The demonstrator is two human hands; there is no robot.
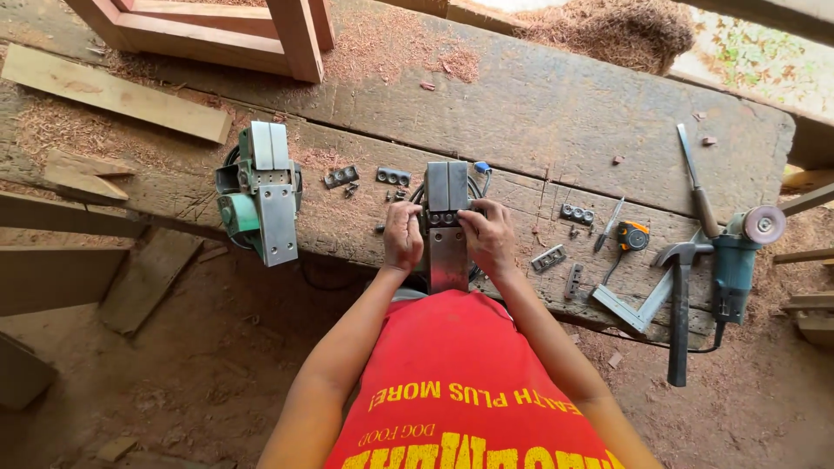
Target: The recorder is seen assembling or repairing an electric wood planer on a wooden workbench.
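Both hands, left [402, 236] and right [489, 236], pinch the upturned planer's [447, 217] blade clamp at the bench's [539, 113] near edge; fitting step, fine alignment next.

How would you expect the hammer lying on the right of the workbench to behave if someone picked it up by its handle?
The hammer would probably feel stiff and head-heavy, since its dark metal head sits on a long handle. The handle end overhangs the workbench edge, so a nudge there might tip it off. It lies flat, so rolling seems unlikely.
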